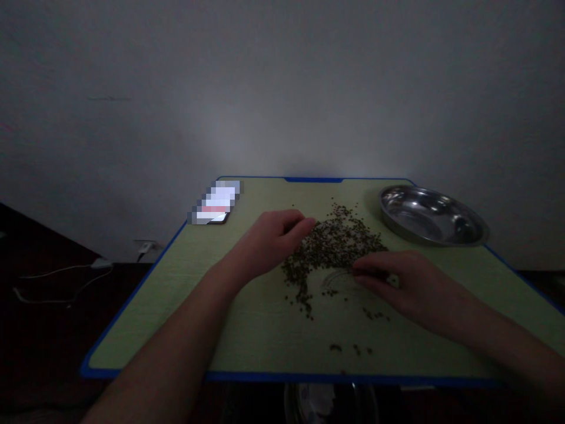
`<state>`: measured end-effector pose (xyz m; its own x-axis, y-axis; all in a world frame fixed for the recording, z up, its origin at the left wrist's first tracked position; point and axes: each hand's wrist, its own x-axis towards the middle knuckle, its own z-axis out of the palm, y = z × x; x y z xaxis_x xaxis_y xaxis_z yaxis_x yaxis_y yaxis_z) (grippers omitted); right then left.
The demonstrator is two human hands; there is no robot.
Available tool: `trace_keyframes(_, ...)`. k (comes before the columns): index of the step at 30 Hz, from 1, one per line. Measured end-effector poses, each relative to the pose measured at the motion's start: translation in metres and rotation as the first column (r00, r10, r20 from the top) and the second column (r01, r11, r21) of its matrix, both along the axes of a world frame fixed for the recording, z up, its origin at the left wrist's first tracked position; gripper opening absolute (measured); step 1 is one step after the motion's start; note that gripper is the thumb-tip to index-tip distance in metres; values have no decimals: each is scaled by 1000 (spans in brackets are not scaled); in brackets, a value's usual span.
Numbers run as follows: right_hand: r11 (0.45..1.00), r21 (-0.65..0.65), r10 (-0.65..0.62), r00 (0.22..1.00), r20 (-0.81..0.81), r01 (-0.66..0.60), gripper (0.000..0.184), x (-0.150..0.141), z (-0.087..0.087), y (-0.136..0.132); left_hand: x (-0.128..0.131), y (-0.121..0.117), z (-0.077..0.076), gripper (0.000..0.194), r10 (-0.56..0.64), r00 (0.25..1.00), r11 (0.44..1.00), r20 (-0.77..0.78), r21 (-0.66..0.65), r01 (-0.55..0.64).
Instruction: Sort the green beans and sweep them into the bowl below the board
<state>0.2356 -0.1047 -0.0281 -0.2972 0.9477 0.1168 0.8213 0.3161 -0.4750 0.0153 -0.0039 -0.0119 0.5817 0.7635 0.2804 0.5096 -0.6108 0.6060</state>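
Observation:
A loose pile of small dark grains (339, 244), like seeds or peppercorns, is spread over the pale green tabletop (168, 306). My left hand (280, 235) is at the pile's left edge, its fingers curled and the thumb pointing right; what lies inside the fingers is hidden. On the near right side of the pile, my right hand (397, 280) has its thumb and fingertips drawn together in a pinch, low over the table. Whatever the pinch holds is too small to make out. A few grains lie scattered nearer the front edge.
A shiny metal basin (432, 217) stands at the back right of the table. A lit phone (216, 203) lies at the back left. Below the front edge, another metal container (315, 403) is partly visible. The wall (282, 88) rises behind; cables and a plug (145, 247) are at left.

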Motion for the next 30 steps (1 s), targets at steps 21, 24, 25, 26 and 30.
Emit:
trace_keyframes(21, 993, -86, 78, 997, -20, -80, 18, -15, 1, -8, 0, -1, -2, 36, -19, 1000, 1000, -20, 0, 19)
trace_keyframes(24, 992, -99, 79, 997, -24, -81, 19, -17, 1, -8, 0, -2, -2, 35, -22, 999, 1000, -24, -13, 22)
trace_keyframes(25, 991, -105, 82, 996, -26, -84, 19, -17, 1, -8, 0, -2, -1, 35, -23, 999, 1000, -26, -16, 23)
trace_keyframes(26, 990, -108, 85, 996, -28, -87, 19, -18, 1, -8, 0, -2, -1, 35, -25, 999, 1000, -27, -17, 25)
trace_keyframes(30, 989, -113, 92, 996, -18, -94, 17, -21, 0, -9, 0, -2, 0, 35, -34, 999, 999, -29, -16, 33)
